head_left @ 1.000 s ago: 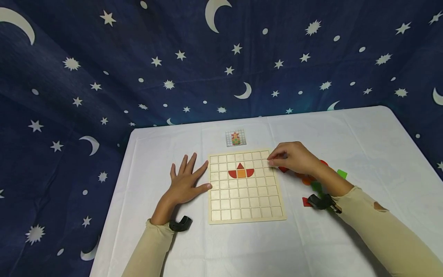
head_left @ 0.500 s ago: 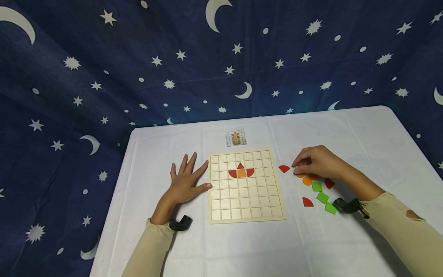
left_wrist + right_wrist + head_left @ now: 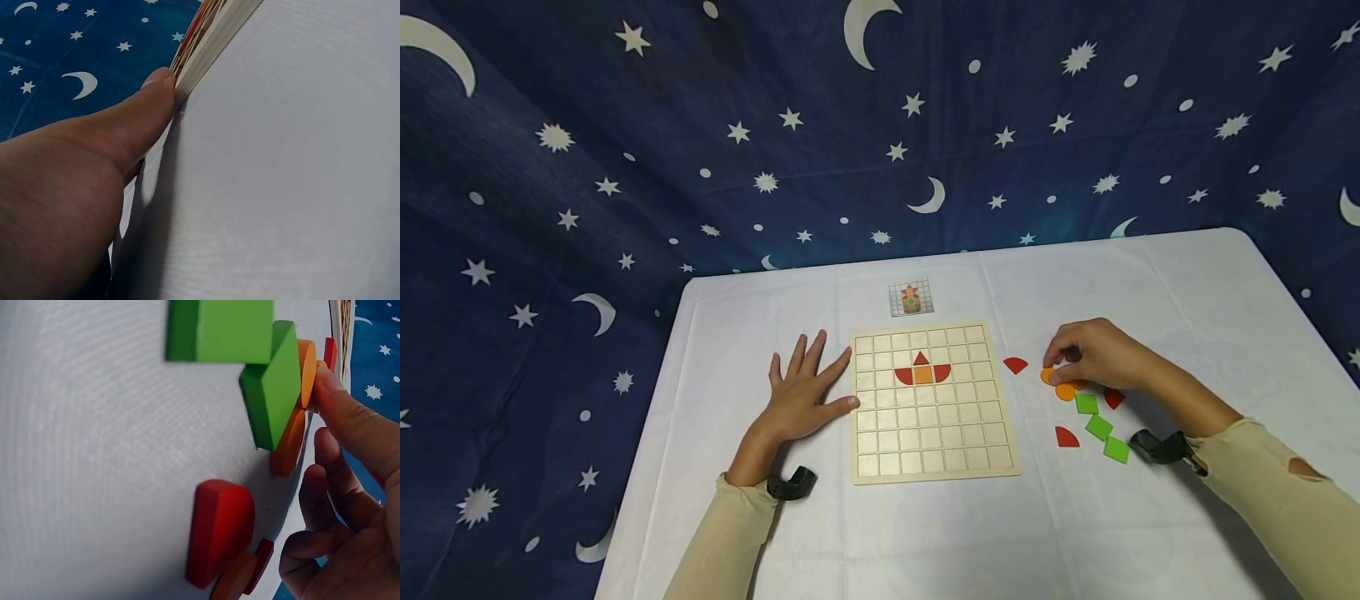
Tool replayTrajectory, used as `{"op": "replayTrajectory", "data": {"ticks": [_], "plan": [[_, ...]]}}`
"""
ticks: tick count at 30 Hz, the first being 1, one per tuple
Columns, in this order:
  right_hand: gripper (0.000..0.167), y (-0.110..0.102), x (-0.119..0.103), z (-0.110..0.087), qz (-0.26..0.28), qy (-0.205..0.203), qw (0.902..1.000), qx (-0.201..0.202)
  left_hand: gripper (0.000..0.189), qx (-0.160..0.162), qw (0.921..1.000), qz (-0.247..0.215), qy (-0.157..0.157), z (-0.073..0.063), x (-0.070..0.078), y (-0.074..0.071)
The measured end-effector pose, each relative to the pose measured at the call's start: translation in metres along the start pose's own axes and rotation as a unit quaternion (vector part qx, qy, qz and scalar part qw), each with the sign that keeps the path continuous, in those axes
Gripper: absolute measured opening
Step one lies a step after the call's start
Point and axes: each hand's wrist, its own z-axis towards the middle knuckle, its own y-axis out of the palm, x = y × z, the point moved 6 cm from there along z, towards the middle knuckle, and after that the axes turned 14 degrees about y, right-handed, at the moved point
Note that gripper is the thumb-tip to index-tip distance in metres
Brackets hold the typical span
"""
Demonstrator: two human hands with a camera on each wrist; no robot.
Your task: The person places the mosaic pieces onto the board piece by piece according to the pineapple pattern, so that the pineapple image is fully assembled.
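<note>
My left hand (image 3: 808, 398) lies with fingers spread on the table, thumb and index fingertips touching the left edge of the wooden grid board (image 3: 932, 437). In the left wrist view the thumb (image 3: 140, 112) presses the board's side. On the board, a red triangle (image 3: 921, 359) stands above an orange square (image 3: 922, 375) with red quarter-circles (image 3: 904, 377) at both sides. My right hand (image 3: 1097, 354) pinches an orange disc (image 3: 1047, 377) between thumb and index finger, right of the board. Another orange disc (image 3: 1065, 392) lies just below; an orange piece (image 3: 1079, 384) is partly hidden by the hand.
Several green squares (image 3: 1099, 427) lie below the right hand. Red quarter-circles lie nearby: one by the board (image 3: 1016, 366), one lower down (image 3: 1067, 437). A small pattern card (image 3: 912, 298) is behind the board. A starry blue cloth (image 3: 820, 150) hangs beyond the white table (image 3: 955, 542).
My right hand has moved right from the board's edge to the loose pieces and now pinches an orange disc. A red quarter-circle beside the board came into full view. The left hand stayed put.
</note>
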Motion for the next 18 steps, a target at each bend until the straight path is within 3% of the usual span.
{"op": "replayTrajectory", "data": {"ticks": [7, 11, 14, 18], "plan": [[0.015, 0.002, -0.001, -0.002, 0.022, 0.007, 0.9997, -0.010, 0.083, 0.002, 1.0000, -0.001, 0.001, 0.000, 0.000, 0.000], [0.017, 0.002, -0.005, -0.001, 0.043, -0.008, 0.9990, 0.004, 0.083, 0.001, 1.0000, -0.001, -0.001, -0.001, 0.000, 0.000], [0.016, 0.003, -0.010, 0.001, 0.064, -0.016, 0.9977, 0.017, 0.083, 0.001, 1.0000, -0.002, -0.002, -0.002, 0.000, 0.000], [0.013, 0.006, -0.018, 0.005, 0.109, -0.003, 0.9940, 0.005, 0.083, 0.001, 1.0000, -0.004, -0.001, -0.001, 0.001, 0.000]]}}
